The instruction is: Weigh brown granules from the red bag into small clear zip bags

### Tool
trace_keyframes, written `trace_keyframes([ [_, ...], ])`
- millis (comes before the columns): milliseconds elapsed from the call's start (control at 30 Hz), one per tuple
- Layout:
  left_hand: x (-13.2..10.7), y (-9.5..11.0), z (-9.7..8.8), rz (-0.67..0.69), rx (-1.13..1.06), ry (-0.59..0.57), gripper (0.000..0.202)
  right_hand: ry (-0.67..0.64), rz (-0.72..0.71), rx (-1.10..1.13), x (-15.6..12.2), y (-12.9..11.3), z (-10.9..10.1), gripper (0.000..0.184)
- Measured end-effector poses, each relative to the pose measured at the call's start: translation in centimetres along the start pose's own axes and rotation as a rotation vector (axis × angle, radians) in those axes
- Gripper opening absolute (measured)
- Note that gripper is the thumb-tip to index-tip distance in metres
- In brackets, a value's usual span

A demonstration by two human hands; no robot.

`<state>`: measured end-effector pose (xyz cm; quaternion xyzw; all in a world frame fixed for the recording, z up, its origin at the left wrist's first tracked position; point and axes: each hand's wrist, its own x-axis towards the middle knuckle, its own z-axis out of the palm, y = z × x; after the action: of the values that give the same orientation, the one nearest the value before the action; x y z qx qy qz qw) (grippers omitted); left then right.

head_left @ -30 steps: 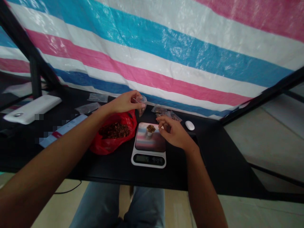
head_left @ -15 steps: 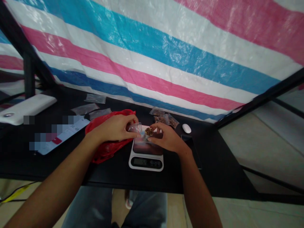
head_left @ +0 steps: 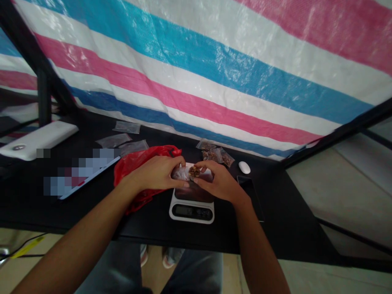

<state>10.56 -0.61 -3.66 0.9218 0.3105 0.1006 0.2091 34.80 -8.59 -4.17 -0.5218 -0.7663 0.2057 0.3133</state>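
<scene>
My left hand (head_left: 163,171) is closed on a crumpled clear plastic bag (head_left: 181,173), thumb below and fingers above. Facing it, my right hand (head_left: 217,179) pinches a small clump of brown dried pieces (head_left: 194,172) close against the bag's mouth. Whether a small cup or holder surrounds the pieces, I cannot tell. Both hands hover over the dark plate of a white kitchen scale (head_left: 192,212); its display is too dim to read. Beneath my left hand and wrist spreads a red plastic bag (head_left: 134,157), partly hidden.
Several small bags of brown pieces (head_left: 216,155) lie behind the scale. To the right are a white mouse (head_left: 244,167) and a dark phone (head_left: 252,196). Flat clear bags (head_left: 127,127), a tablet-like screen (head_left: 88,177) and a white device (head_left: 39,139) are left. A striped sheet (head_left: 196,81) hangs behind.
My two hands have come closer, bringing the brown pieces up to the clear bag. The pieces have tilted toward the left. The whole view has shifted slightly.
</scene>
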Motion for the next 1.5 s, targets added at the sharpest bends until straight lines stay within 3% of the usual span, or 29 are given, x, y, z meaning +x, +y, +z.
trace_keyframes([
  [400,0.0,0.5,0.3,0.022,0.051,0.003,0.052,-0.06,-0.101,-0.016,0.0,-1.1,0.1,0.04],
  [567,0.1,0.6,0.4,0.022,0.019,0.006,0.05,0.003,-0.047,0.014,0.0,-1.0,0.2,0.028],
  [700,0.0,0.8,0.4,0.047,-0.08,0.029,0.047,0.051,-0.094,0.055,-0.1,-1.4,0.1,0.024],
  [967,-0.1,1.7,1.5,0.147,-0.447,0.115,0.051,0.156,-0.194,0.204,-0.5,-2.6,0.3,0.042],
  [1133,0.0,2.2,2.4,0.121,-0.594,0.154,0.054,0.204,-0.13,0.272,-1.0,-2.0,0.8,0.047],
  [1367,0.3,2.4,2.4,0.09,-0.554,0.245,0.047,0.257,-0.151,0.265,-0.4,-1.8,0.7,0.037],
  [1500,0.4,2.1,2.5,0.089,-0.505,0.286,0.042,0.259,-0.127,0.397,-0.2,-1.7,0.7,0.027],
])
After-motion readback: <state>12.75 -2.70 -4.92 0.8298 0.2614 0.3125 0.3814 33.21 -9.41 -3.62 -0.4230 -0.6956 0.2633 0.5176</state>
